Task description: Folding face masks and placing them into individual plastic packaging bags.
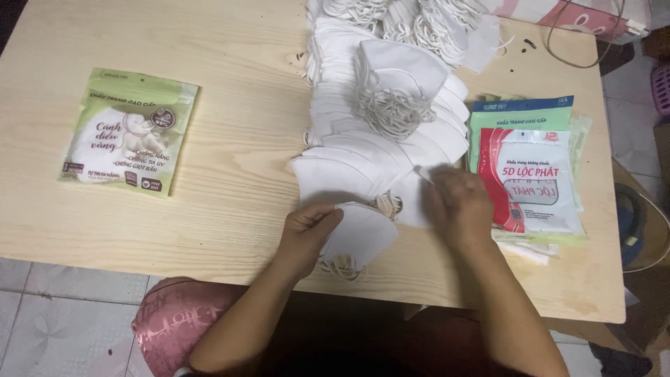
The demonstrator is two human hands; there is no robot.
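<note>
My left hand [307,234] grips a small stack of folded white face masks [359,234] near the front edge of the wooden table [230,174], their ear loops hanging at the bottom. My right hand [457,202] rests on the lower end of a long fanned row of white masks [363,153], fingertips pinching the edge of one mask. Behind it a taller pile of masks [401,87] with tangled ear loops sits on the row.
A green printed pouch [129,129] lies flat at the table's left. A stack of green, white and red pouches [534,171] lies right of my right hand. More masks [412,21] are heaped at the far edge. A pink cushion [171,318] and tiled floor are below.
</note>
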